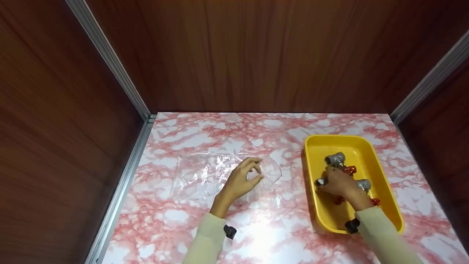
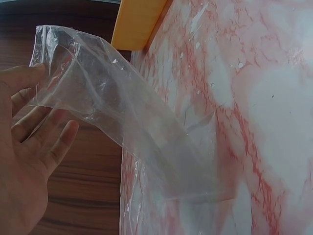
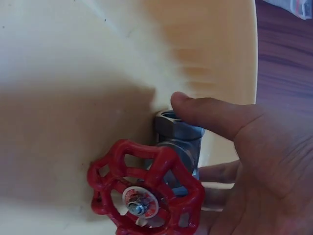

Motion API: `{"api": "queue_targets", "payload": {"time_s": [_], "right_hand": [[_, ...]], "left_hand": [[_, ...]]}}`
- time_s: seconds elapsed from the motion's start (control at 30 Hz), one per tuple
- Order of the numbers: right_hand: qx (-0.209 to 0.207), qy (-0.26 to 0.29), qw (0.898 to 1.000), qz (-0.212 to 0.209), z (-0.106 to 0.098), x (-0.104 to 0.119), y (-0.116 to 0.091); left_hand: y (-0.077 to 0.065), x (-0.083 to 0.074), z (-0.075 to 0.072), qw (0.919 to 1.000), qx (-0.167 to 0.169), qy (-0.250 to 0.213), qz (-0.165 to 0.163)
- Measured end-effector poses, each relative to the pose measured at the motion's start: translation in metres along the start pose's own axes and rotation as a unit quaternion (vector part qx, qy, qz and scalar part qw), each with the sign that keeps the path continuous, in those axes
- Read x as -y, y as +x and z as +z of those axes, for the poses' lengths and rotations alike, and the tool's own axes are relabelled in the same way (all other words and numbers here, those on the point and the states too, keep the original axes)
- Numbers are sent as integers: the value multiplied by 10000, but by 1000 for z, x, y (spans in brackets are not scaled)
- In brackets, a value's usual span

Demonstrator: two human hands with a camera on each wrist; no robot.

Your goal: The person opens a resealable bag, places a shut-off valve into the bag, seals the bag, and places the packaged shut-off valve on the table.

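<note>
My left hand (image 1: 239, 179) holds a clear plastic bag (image 2: 146, 127) by its end, thumb on one side and fingers on the other. The bag stretches from the hand down to the marbled tabletop. Inside the yellow tray (image 1: 311, 146), my right hand (image 1: 339, 182) grips a metal valve (image 3: 178, 131). Its thumb lies across the valve's threaded end, with fingers round the far side. A red handwheel (image 3: 164, 159) on this valve faces the right wrist camera. Other grey valves with red wheels, such as one valve (image 1: 335, 158) above the hand, lie in the tray.
The tabletop (image 1: 190, 234) has a red and white marble pattern. Brown wood-look panels (image 1: 249, 58) rise at the back and both sides, with metal strips (image 1: 110, 55) at the corners. The tray stands on the right side of the table.
</note>
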State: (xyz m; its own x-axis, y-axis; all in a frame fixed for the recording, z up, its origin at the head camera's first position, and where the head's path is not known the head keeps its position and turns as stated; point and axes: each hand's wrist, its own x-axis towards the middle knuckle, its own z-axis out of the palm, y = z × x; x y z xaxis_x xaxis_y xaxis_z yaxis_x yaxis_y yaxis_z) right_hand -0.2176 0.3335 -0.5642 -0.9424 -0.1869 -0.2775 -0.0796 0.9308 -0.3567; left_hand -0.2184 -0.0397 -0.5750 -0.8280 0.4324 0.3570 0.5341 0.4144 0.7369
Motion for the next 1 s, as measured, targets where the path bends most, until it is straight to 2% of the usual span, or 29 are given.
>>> {"api": "queue_targets", "payload": {"time_s": [0.23,0.53,1.0], "right_hand": [[433,123,9985,316,-3,-1,-3],[597,857,9933,489,-2,-4,-8],[910,1097,9879,608,0,-15,-3]], "left_hand": [[-1,0,1,10000,-9,7,20],[-1,0,3,10000,-18,3,-1],[0,1,4,10000,9,-60,-19]]}}
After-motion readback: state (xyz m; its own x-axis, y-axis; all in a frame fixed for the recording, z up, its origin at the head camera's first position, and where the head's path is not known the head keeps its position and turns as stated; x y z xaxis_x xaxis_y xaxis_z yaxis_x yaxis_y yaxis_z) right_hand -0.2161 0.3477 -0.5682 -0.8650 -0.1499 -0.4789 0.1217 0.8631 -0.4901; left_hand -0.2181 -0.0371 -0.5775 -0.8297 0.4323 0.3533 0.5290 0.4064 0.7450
